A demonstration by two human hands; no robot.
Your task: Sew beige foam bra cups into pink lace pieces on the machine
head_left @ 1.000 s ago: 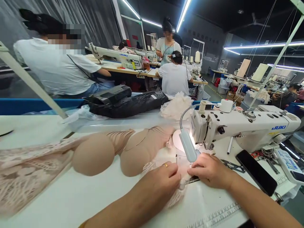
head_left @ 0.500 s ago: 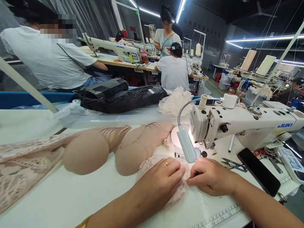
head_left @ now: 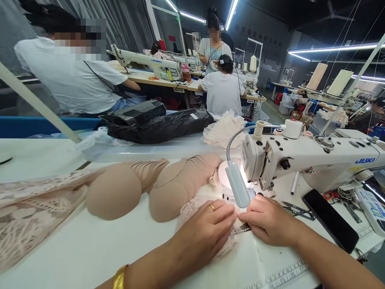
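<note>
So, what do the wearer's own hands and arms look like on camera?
No gloves or sleeves show. The left hand has a gold-coloured ring, and a wide, shiny gold-coloured bracelet sits further back, cut by the bottom edge. The right hand shows no jewellery.

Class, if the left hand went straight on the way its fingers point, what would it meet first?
The left hand would probably meet the right hand first, which lies just ahead, though depth leaves the exact gap unclear.
</note>
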